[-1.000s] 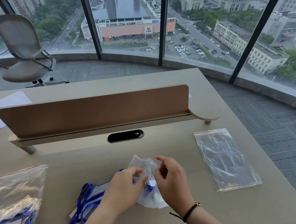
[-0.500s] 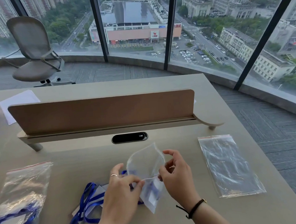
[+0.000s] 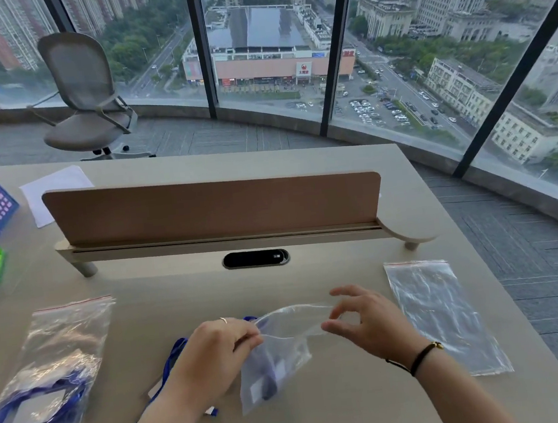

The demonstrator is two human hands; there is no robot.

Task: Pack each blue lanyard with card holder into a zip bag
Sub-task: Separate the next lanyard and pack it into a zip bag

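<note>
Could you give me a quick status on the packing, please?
Both hands, left and right, pinch the zip bag mouth. Loose blue lanyard unpacked. Nothing in the way.

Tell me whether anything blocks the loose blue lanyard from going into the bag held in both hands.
Nothing visible does. The left hand and right hand pinch the zip bag by its mouth, pulled open. The blue lanyard lies on the desk right beside it, partly under the left hand.

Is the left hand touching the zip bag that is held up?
Touching. Head view: left hand fingers pinch the zip bag at its mouth edge.
</note>
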